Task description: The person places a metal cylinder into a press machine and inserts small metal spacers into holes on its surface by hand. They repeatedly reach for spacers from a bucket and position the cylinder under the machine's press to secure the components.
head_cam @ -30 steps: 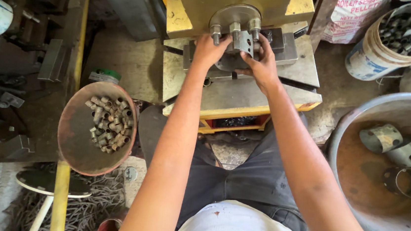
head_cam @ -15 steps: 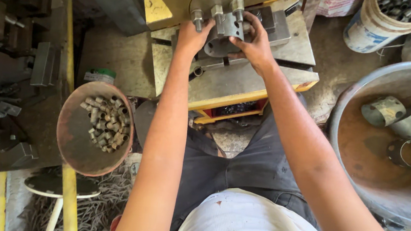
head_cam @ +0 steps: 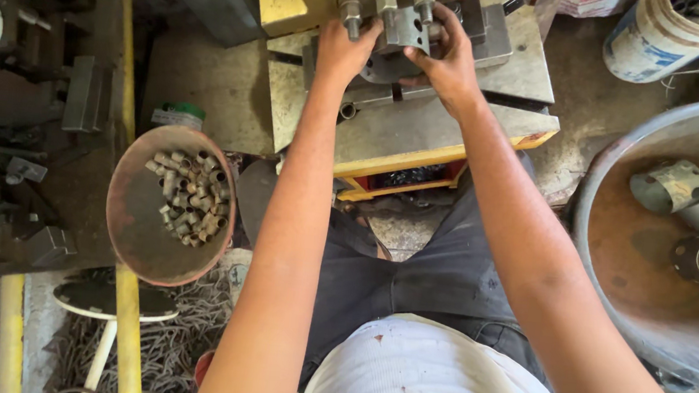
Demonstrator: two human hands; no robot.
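Both my hands reach forward to a grey metal fixture block (head_cam: 402,26) with bolts on the bed of a yellow press machine (head_cam: 459,96). My left hand (head_cam: 344,51) grips the fixture's left side, fingers curled around it. On the right side my right hand (head_cam: 447,62) closes its fingers on the same block. What lies under the fingers is hidden. A rusty round bowl (head_cam: 135,218) holding several small metal sleeves (head_cam: 187,197) sits to my left, beside my left forearm.
A large rusty basin (head_cam: 613,270) at right holds bent metal strips (head_cam: 691,193) and a ring. A white bucket (head_cam: 658,38) of metal parts stands at the top right. Dark metal tooling (head_cam: 10,125) lines the left. A small stool (head_cam: 104,301) and metal shavings lie below the bowl.
The view has shifted, so the machine sits higher in frame. Both hands stay on the fixture block, with little change in grip.
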